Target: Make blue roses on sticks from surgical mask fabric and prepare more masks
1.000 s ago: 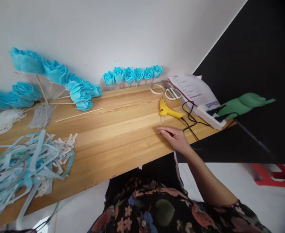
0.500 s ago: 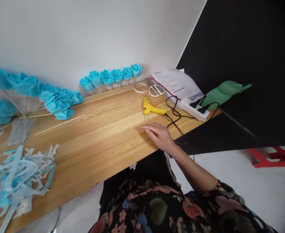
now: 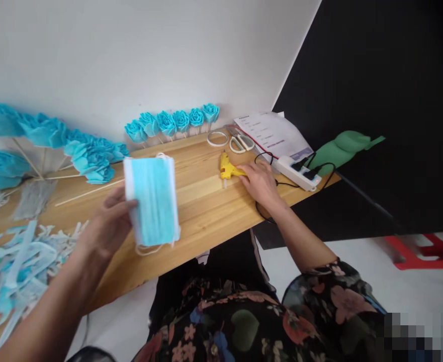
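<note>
My left hand (image 3: 108,223) pinches a blue pleated face mask (image 3: 154,201) by its left edge, thumb in front, and holds it up above the table. White ear loops hang from the mask's top and bottom. At the right, my right hand (image 3: 262,185) has its fingers closed around the handle of a yellow hot glue gun (image 3: 227,167), which lies on the tabletop with its nozzle pointing away from me. The glue gun's trigger side is partly hidden by my fingers.
Blue paper-like flowers on sticks (image 3: 166,124) line the wall. Cut strips (image 3: 15,266) heap at the left, near a thin stick (image 3: 89,193). Scissors (image 3: 242,143), a tape roll (image 3: 217,139), papers (image 3: 274,133), a power strip (image 3: 296,172) and a green bag (image 3: 340,151) sit at the right.
My left hand has come into view from the left with the face mask. My right hand has moved forward and right from the bare tabletop onto the glue gun's handle.
</note>
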Available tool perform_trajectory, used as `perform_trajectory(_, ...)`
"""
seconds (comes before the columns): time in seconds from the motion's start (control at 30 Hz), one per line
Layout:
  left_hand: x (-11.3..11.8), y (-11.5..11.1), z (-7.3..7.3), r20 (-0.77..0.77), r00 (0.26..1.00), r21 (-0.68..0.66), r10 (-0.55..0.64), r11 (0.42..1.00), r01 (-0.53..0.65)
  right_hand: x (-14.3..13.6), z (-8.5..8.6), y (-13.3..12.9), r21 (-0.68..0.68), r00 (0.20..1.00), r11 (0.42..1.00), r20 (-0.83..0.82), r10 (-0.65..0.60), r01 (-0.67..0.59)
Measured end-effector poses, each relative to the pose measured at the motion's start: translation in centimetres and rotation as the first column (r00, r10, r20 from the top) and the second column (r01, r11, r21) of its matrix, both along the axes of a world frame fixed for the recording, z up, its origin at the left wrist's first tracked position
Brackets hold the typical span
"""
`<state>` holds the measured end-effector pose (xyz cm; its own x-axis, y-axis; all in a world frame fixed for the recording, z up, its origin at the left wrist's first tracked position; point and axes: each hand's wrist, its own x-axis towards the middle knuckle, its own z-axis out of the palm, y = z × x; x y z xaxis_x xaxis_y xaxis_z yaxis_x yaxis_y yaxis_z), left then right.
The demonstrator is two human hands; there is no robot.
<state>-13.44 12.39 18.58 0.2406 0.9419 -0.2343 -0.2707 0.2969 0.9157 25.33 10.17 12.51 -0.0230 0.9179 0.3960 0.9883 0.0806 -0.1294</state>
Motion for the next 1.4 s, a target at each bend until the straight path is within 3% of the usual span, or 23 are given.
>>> perform_trajectory(0.17,3.5,1.9,-1.7,0.090,0.995,-0.175,-0.041,0.983,0.056,0.3,1.7,0.1,0.056,0.997,0.997,-0.072,-0.042,0.046)
perform_trajectory(0.27,3.7,2.5,-1.3,0.120,0.993,-0.169,-0.005,0.985,0.026,-2.6,3.5,0.1,0.041,0.938,0.993,-0.327,0.120,-0.113)
perform_trajectory(0.3,3.7,2.6,-1.0,0.124,0.992,-0.153,-0.001,0.988,0.020,-4.0,3.9,0.4,0.009,0.869,0.978,-0.457,0.187,-0.206)
perform_trajectory(0.37,3.6,2.6,-0.3,0.146,0.989,-0.101,-0.006,0.995,0.021,-7.1,4.5,1.4,-0.082,0.658,0.902,-0.712,0.245,-0.425)
perform_trajectory(0.43,3.7,2.7,0.0,0.179,0.984,-0.046,-0.022,0.998,0.031,-10.0,4.8,2.9,-0.098,0.437,0.787,-0.870,0.230,-0.610)
perform_trajectory(0.5,3.8,2.9,-0.2,0.187,0.982,0.009,-0.014,1.000,0.012,-12.5,4.9,4.5,-0.055,0.242,0.693,-0.955,0.175,-0.719)
perform_trajectory(0.57,3.7,3.2,-0.9,0.155,0.986,0.062,0.056,0.996,-0.066,-14.4,4.7,6.1,-0.045,0.113,0.610,-0.991,0.074,-0.791)
perform_trajectory(0.6,3.6,3.4,-1.4,0.133,0.986,0.087,0.105,0.989,-0.117,-15.2,4.5,6.8,-0.057,0.091,0.595,-0.996,0.026,-0.802)
perform_trajectory(0.67,3.2,3.8,-2.3,0.102,0.977,0.119,0.186,0.973,-0.198,-16.6,3.8,8.0,-0.095,0.100,0.635,-0.995,-0.028,-0.766)
perform_trajectory(0.7,3.0,4.0,-2.7,0.095,0.973,0.117,0.208,0.969,-0.219,-17.1,3.4,8.5,-0.114,0.123,0.682,-0.992,-0.035,-0.722)
perform_trajectory(0.8,2.3,4.2,-3.4,0.113,0.968,0.068,0.226,0.970,-0.234,-18.2,2.1,9.6,-0.126,0.171,0.816,-0.985,-0.033,-0.565)
perform_trajectory(0.87,2.0,4.2,-3.6,0.135,0.967,0.017,0.217,0.975,-0.221,-18.6,1.3,9.8,-0.108,0.167,0.858,-0.986,-0.026,-0.502)
perform_trajectory(1.0,1.4,3.9,-4.2,0.171,0.973,-0.041,0.153,0.988,-0.148,-18.8,0.2,9.5,-0.108,0.141,0.878,-0.989,-0.047,-0.466)
perform_trajectory(1.17,1.1,3.8,-5.0,0.197,0.973,-0.048,0.125,0.992,-0.117,-18.5,-0.7,9.0,-0.145,0.104,0.848,-0.989,-0.107,-0.509)
perform_trajectory(1.27,1.0,4.0,-5.2,0.199,0.970,-0.084,0.136,0.989,-0.122,-18.1,-0.9,9.0,-0.134,0.181,0.840,-0.982,-0.043,-0.525)
perform_trajectory(1.4,0.9,4.1,-5.1,0.217,0.967,-0.081,0.136,0.989,-0.121,-17.4,-0.4,8.7,-0.101,0.385,0.878,-0.918,0.100,-0.468)
